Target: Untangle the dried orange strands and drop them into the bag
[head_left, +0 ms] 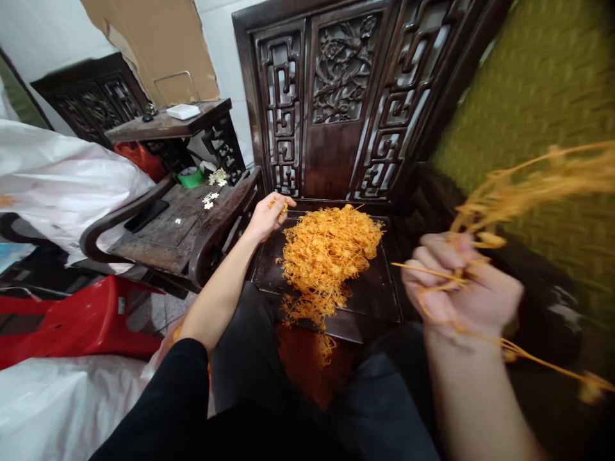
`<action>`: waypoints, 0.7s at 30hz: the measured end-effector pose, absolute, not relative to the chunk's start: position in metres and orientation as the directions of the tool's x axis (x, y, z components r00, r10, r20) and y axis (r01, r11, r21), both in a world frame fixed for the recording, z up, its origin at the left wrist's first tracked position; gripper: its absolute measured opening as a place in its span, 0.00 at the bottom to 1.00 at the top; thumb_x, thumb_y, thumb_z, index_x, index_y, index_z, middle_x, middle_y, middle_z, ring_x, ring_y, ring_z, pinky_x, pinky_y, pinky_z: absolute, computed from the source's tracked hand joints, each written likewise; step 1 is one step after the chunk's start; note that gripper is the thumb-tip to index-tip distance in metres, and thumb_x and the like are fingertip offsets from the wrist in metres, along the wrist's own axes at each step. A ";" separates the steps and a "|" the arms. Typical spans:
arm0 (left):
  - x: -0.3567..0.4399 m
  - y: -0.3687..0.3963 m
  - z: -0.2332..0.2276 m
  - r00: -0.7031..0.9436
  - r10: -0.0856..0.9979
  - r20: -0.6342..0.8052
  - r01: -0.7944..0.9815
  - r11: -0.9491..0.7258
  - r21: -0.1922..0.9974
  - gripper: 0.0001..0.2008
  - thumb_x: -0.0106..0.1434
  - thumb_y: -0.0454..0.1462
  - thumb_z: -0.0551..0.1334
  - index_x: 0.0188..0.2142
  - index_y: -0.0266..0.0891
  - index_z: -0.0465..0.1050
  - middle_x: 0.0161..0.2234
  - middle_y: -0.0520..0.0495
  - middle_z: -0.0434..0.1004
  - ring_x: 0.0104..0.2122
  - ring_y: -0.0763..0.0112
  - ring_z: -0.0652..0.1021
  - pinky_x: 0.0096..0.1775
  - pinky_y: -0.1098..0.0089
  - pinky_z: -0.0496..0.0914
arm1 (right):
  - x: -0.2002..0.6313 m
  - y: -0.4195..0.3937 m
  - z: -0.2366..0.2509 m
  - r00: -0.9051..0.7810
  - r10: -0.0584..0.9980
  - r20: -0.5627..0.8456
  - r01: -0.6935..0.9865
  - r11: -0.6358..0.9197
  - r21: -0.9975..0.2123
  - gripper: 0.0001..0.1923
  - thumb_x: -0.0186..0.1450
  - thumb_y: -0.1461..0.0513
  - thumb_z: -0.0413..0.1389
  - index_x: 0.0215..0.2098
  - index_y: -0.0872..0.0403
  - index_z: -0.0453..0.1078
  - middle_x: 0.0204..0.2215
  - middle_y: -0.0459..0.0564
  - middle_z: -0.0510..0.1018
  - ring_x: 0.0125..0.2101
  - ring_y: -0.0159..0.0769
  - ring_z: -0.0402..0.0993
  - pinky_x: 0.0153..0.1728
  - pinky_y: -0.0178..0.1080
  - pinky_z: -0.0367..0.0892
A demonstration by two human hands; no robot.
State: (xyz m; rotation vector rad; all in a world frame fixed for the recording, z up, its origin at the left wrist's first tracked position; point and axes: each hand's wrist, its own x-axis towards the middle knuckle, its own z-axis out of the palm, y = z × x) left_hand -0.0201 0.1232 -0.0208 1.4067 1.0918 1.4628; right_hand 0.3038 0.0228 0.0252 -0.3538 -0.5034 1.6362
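Note:
A tangled heap of orange knotted strings [331, 250] lies on the dark wooden chair seat [375, 307] before me, and part of it trails over the front edge. My right hand [461, 285] is closed in a fist round a bundle of orange strings [533, 192], raised to the right of the heap. Loose ends stick out both sides of that fist, blurred by motion. Just left of the heap, my left hand [269, 216] is curled round a few small orange string pieces [278, 205], which show between its fingers.
The carved chair back [336, 96] rises behind the heap. At left stand another wooden chair [158, 237] with a green tape roll [191, 177] on it, a small side table [173, 121], a red plastic stool [91, 320] and white plastic bags [72, 179].

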 end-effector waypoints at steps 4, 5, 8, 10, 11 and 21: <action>0.014 0.098 -0.009 0.119 0.954 0.274 -0.175 -0.251 0.952 0.26 0.58 0.59 0.68 0.33 0.39 0.68 0.37 0.45 0.80 0.18 0.83 0.66 0.17 0.75 0.50 | 0.280 0.038 -0.001 -0.316 0.949 -0.010 -0.803 -0.273 -0.531 0.17 0.68 0.68 0.55 0.25 0.54 0.53 0.22 0.39 0.49 0.19 0.25 0.35 0.15 0.27 0.50; 0.019 0.093 -0.006 0.157 0.946 0.285 -0.176 -0.258 0.950 0.25 0.59 0.57 0.68 0.32 0.39 0.67 0.40 0.43 0.81 0.18 0.82 0.68 0.17 0.76 0.52 | 0.276 0.040 -0.005 -0.330 0.944 -0.019 -0.805 -0.291 -0.517 0.17 0.69 0.68 0.54 0.25 0.53 0.53 0.22 0.39 0.49 0.19 0.25 0.34 0.15 0.27 0.51; 0.024 0.082 -0.001 0.246 0.906 0.344 -0.144 -0.316 0.938 0.19 0.60 0.49 0.71 0.32 0.38 0.66 0.41 0.42 0.82 0.20 0.79 0.74 0.19 0.76 0.58 | 0.273 0.042 -0.011 -0.360 0.932 -0.045 -0.807 -0.336 -0.486 0.16 0.69 0.67 0.54 0.25 0.54 0.54 0.22 0.39 0.50 0.19 0.25 0.34 0.16 0.27 0.52; 0.023 0.078 0.001 0.272 0.885 0.377 -0.117 -0.359 0.926 0.17 0.60 0.44 0.72 0.32 0.38 0.67 0.40 0.43 0.82 0.22 0.77 0.77 0.24 0.73 0.68 | 0.274 0.042 -0.012 -0.373 0.927 -0.049 -0.809 -0.350 -0.473 0.16 0.68 0.68 0.55 0.25 0.54 0.54 0.23 0.39 0.50 0.19 0.25 0.36 0.16 0.26 0.52; 0.023 0.077 0.002 0.275 0.883 0.381 -0.101 -0.368 0.924 0.17 0.59 0.43 0.73 0.32 0.37 0.66 0.40 0.43 0.82 0.23 0.76 0.79 0.28 0.71 0.72 | 0.275 0.041 -0.012 -0.377 0.925 -0.051 -0.809 -0.356 -0.468 0.16 0.67 0.68 0.55 0.25 0.54 0.54 0.23 0.39 0.50 0.19 0.25 0.36 0.16 0.26 0.52; 0.028 0.072 0.002 0.221 0.923 0.315 0.048 -0.333 0.942 0.20 0.60 0.46 0.71 0.49 0.42 0.76 0.40 0.45 0.81 0.25 0.75 0.75 0.28 0.71 0.67 | 0.268 0.042 -0.017 -0.411 0.910 -0.060 -0.762 -0.378 -0.526 0.15 0.66 0.66 0.57 0.25 0.53 0.55 0.22 0.40 0.50 0.19 0.26 0.39 0.16 0.28 0.51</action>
